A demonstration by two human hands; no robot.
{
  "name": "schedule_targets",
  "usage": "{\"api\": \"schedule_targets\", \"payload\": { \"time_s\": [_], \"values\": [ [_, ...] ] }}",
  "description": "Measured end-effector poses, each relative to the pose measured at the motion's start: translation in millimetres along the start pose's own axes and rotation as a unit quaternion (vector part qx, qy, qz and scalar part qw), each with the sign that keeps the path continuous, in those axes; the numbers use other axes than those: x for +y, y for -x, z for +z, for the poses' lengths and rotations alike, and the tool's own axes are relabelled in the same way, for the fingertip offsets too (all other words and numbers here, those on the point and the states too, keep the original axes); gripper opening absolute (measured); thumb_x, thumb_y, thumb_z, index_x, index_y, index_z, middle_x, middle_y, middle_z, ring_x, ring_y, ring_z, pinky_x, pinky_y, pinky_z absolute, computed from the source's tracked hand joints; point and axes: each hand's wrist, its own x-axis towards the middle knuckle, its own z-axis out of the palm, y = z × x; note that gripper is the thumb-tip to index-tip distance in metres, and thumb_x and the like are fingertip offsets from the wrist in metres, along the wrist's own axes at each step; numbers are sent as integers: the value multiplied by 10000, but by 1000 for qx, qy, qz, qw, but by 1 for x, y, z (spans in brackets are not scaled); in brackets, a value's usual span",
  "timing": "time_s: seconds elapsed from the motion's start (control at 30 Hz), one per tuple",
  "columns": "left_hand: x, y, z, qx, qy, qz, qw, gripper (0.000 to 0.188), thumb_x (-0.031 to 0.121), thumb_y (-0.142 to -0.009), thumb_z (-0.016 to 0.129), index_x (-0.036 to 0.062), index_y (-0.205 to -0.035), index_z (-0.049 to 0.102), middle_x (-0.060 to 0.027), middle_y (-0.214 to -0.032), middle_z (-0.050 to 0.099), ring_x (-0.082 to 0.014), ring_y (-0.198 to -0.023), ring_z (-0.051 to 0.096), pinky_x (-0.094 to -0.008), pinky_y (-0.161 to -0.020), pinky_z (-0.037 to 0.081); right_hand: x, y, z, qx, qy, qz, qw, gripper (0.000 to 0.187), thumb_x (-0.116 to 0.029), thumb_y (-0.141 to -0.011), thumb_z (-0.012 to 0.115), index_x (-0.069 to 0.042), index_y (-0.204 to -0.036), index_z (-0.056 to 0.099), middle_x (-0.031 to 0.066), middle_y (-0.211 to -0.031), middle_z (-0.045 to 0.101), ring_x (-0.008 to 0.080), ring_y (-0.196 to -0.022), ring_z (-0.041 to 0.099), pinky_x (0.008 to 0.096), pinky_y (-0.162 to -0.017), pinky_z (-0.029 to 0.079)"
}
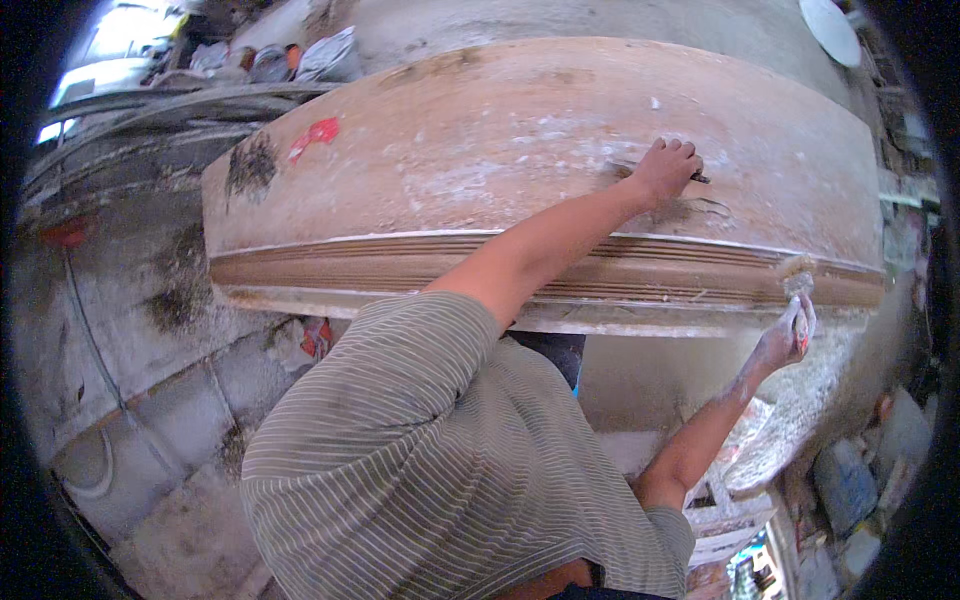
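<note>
A long ridged brown moulding lies along the near edge of a wide, stained wooden board. My right hand, whitened with powder or paste, grips a paintbrush. The brush's pale bristles are at the moulding's right end; whether they touch it I cannot tell. My left arm stretches across the moulding, and my left hand rests over the board with fingers curled round a slim, dark-ended tool. Most of that tool is hidden under the fingers. A thin loop lies on the board close by.
A red scrap lies at the board's left. White smears spread over the board's middle. Bags and small containers sit behind at far left. A white disc-shaped object is at far right. Rubble and blocks lie at lower right.
</note>
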Motion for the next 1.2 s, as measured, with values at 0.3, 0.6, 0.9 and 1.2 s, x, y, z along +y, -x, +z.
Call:
{"api": "schedule_targets", "payload": {
  "time_s": [0.3,0.6,0.9,1.2],
  "values": [
    [-88,194,-198,187,218,-279,917,271,98,-755,728,27,-960,565,-143,-831,635,-245,-755,653,-362,-631,527,-4,53,14,2,57,-51,997,181,-88,-856,674,18,-1001,684,91,-1013,678,184,-914,631,306,-847,491],
    [-202,533,-398,47,434,-494,752,387,-37,-794,654,26,-1144,501,-103,-1097,557,-197,-1031,581,-313,-816,544,-101,269,74,-117,-194,13,974,261,-134,-866,655,20,-1076,664,89,-997,671,152,-881,630,292,-755,505],
    [-232,629,-491,-165,38,-108,980,543,-61,-721,625,67,-1237,515,-123,-1151,536,-333,-1118,555,-395,-935,475,-261,478,145,-286,-148,-38,946,172,-7,-819,711,-15,-989,688,29,-937,693,99,-874,631,252,-793,500],
    [-284,600,-450,-224,85,-11,971,345,35,-808,657,101,-1143,607,-107,-1159,570,-320,-1042,603,-387,-871,503,-256,504,98,-212,-95,111,966,164,-112,-873,675,-57,-1027,679,27,-964,667,98,-838,610,245,-698,490]
  ]
}}
